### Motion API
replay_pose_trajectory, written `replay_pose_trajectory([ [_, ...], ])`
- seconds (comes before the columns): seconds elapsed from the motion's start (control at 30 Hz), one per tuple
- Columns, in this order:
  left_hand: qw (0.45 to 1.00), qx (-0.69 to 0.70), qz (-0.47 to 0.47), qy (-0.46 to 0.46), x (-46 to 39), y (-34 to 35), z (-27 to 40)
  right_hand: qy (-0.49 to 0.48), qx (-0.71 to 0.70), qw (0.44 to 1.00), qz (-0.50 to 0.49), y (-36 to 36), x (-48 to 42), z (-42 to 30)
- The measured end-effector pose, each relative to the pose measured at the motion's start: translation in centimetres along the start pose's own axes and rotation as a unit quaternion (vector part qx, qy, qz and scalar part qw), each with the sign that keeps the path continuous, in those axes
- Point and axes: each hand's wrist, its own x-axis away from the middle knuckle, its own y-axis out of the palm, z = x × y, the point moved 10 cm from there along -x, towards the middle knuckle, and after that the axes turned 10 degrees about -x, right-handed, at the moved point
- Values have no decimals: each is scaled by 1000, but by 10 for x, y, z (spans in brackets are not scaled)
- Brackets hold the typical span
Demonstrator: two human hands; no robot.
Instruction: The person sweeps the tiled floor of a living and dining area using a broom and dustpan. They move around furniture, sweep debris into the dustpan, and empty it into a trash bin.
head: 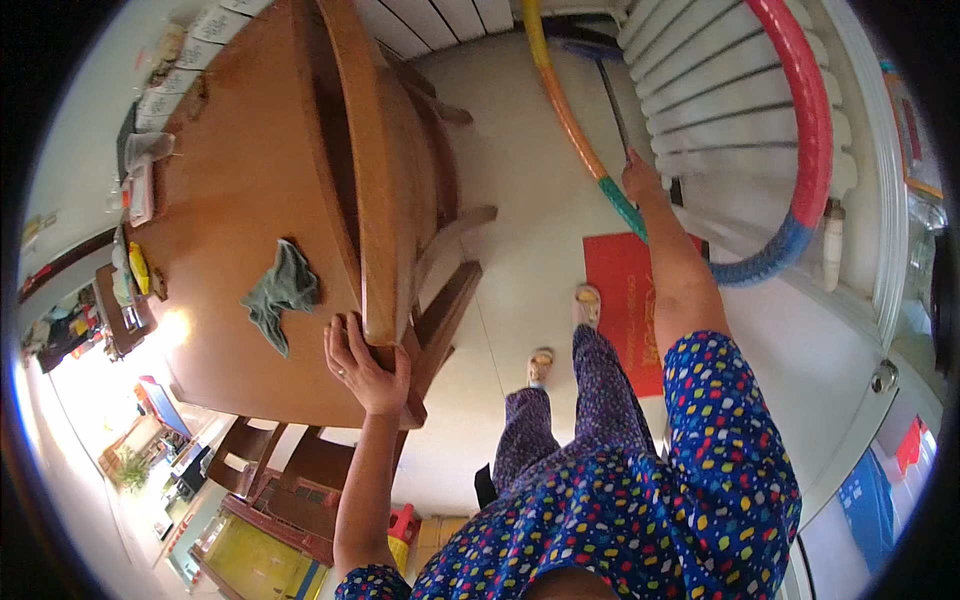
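Note:
My left hand (367, 375), with a ring on one finger, is at the edge of a brown wooden table (232, 195). Its fingers and thumb straddle the end of a wooden chair's top rail (371, 187). A crumpled grey-green cloth (283, 294) lies on the tabletop just beyond the fingertips. In my right hand (641, 178) is the thin dark handle (615, 105) of a broom or mop. Its blue head (592, 50) rests on the floor beside the radiator; the detail of the head is too small to tell. The right forearm crosses in front of a multicoloured hoop.
The hula hoop (814, 120) leans against a white radiator (720, 90) on the right. A red mat (619, 322) lies by my feet, near a white door (810, 390). More chairs (319, 457) stand at the table's near end. A yellow bottle (139, 268) and boxes line its far side.

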Motion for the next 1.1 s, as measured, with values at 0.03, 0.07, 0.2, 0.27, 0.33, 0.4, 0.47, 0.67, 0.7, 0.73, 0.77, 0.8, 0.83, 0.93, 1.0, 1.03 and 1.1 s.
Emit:
replay_pose_trajectory([
  [0.03,1000,2,-6,-9,4,1,-6,86,-71,994,-23,-8,10,-1],
  [0.07,1000,15,-7,-5,0,3,-4,10,-12,1000,-4,-12,17,10],
  [0.2,1000,12,-10,18,-12,14,0,30,-52,998,-35,21,85,61],
  [0.27,1000,5,-11,22,-16,24,-1,64,-73,994,-57,48,151,74],
  [0.33,1000,-2,-12,17,-19,34,-4,145,-165,973,-75,54,210,73],
  [0.4,1000,0,-15,9,-29,43,-2,223,-245,939,-93,45,258,76],
  [0.47,1000,-2,-7,21,-40,54,5,255,-308,910,-112,51,279,100],
  [0.67,1000,-4,-5,6,-56,77,8,272,-510,804,-140,-40,285,59],
  [0.7,1000,-8,-5,2,-57,79,8,278,-556,772,-133,-43,289,51],
  [0.73,1000,-7,-5,1,-58,80,7,283,-600,738,-127,-45,294,43],
  [0.77,1000,-7,-4,-2,-60,80,6,286,-641,702,-122,-44,295,36],
  [0.8,1000,-7,-6,-1,-61,80,5,288,-684,658,-126,-39,294,29],
  [0.83,1000,-4,-8,-2,-61,79,4,289,-725,612,-131,-33,286,21],
  [0.93,1000,3,-7,3,-68,76,10,292,-850,381,-218,9,239,19],
  [1.0,1000,-7,-4,6,-69,75,11,287,-852,383,-212,23,206,21],
  [1.03,1000,-1,-5,6,-69,75,12,284,-815,478,-163,24,192,19],
  [1.1,1000,12,-5,6,-69,71,13,285,-756,575,-126,27,190,23],
])
